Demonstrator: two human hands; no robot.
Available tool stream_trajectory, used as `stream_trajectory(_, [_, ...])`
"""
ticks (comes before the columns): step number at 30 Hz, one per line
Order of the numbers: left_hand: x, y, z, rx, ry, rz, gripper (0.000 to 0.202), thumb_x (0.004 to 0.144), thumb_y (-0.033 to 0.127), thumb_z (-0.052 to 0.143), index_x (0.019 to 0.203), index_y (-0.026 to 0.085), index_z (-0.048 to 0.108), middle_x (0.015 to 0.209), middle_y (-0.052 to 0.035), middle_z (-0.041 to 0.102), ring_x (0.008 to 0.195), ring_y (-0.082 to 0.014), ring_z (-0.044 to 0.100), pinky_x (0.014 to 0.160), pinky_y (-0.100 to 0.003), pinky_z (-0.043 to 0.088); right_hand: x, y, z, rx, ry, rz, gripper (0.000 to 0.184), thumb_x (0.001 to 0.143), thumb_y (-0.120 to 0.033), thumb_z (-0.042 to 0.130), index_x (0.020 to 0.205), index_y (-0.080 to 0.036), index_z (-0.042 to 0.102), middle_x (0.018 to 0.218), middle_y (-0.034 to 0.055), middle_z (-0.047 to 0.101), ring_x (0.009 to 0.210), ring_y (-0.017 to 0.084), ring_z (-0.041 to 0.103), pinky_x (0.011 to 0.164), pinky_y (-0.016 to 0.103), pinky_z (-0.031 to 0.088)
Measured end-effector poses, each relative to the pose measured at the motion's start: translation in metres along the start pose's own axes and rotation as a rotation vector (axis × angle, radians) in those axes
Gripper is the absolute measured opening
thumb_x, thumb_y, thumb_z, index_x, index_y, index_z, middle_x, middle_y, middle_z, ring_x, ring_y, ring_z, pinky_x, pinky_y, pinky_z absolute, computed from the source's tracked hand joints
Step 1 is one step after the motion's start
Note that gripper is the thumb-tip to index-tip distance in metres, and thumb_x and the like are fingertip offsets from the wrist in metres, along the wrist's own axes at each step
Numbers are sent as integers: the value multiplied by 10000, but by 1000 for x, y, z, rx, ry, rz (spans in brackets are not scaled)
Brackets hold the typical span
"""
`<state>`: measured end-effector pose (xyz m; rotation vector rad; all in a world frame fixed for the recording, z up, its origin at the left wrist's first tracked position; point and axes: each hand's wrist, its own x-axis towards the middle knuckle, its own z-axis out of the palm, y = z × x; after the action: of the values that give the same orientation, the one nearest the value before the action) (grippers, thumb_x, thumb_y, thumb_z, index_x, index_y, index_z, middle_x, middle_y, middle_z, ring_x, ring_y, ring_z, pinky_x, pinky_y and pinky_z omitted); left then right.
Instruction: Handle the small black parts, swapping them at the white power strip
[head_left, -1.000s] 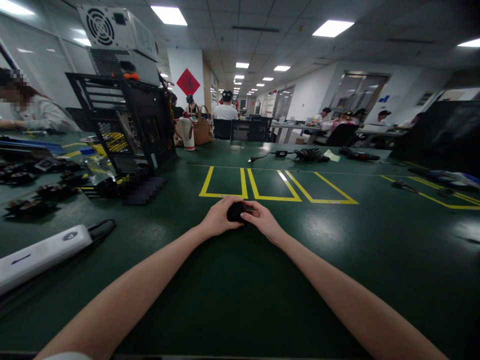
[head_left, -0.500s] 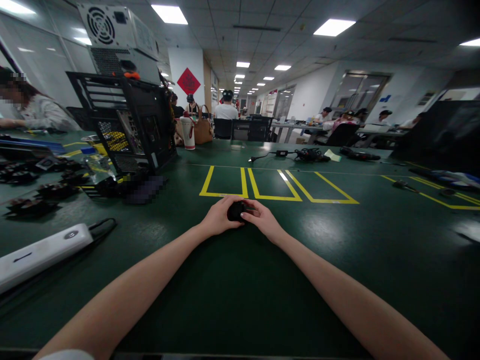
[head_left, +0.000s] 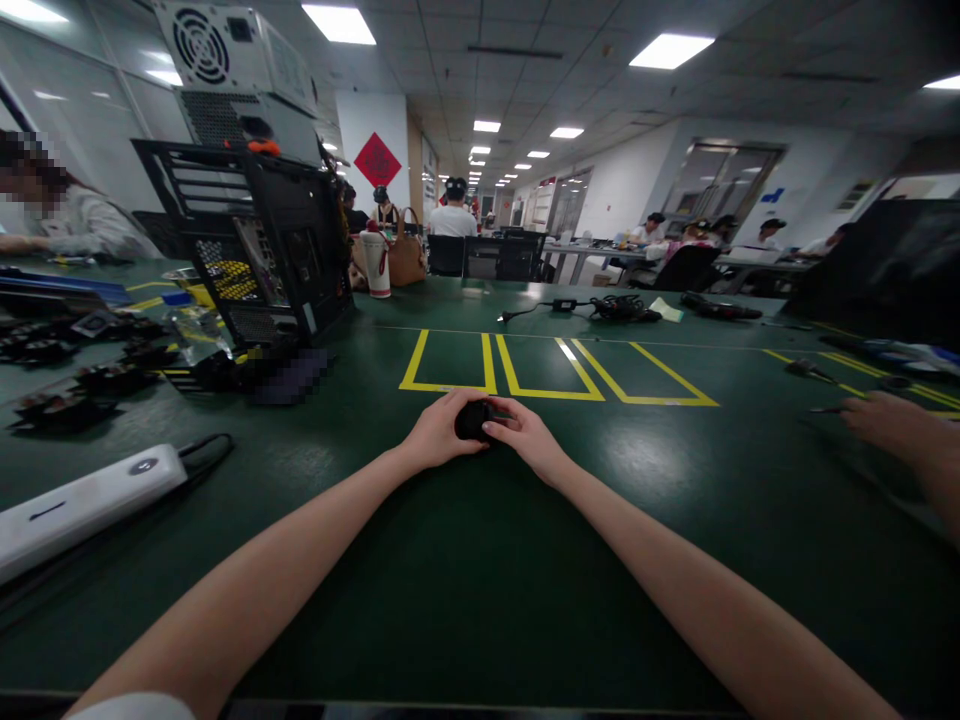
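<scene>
- Cupping a small black object, your left hand curls round it.
- Your right hand pinches its right edge.
- It sits just short of the yellow tape.
- A co-worker's hand has appeared at far right.

A pale, whitish sleeve with a softly curved hem shows on the left arm at the bottom of the view, while the slender left forearm and right forearm are bare, tapering smoothly through narrow wrists to a bare left hand and right hand with slim fingers.
</scene>
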<state>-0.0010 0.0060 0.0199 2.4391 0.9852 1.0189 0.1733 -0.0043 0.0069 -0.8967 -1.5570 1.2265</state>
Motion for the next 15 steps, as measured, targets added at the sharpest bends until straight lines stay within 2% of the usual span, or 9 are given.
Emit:
stream_trajectory(5, [0,1,0,-5,7,2,577,602,234,673,1116,237,410,1114,-42,499,1031,-218,482,878,-387,400,-1,-2,0,70,-53,-24,371,648,-190,641,988,-213,495,1065,22,537,1032,173,520,934,379,394])
stream_trajectory(10, [0,0,0,-6,5,4,584,601,248,680,1119,236,410,1120,-44,495,1039,-222,478,882,-398,397,-2,-1,2,60,15,-27,271,662,-229,630,906,-215,513,1019,12,545,955,168,558,878,373,440])
stream_trajectory(15, [0,1,0,-16,3,-4,587,602,231,679,1121,245,406,1119,-39,496,1033,-222,481,873,-402,402,0,-1,1,34,10,-11,375,665,-217,627,1019,-216,502,1078,33,540,1026,181,520,933,391,390])
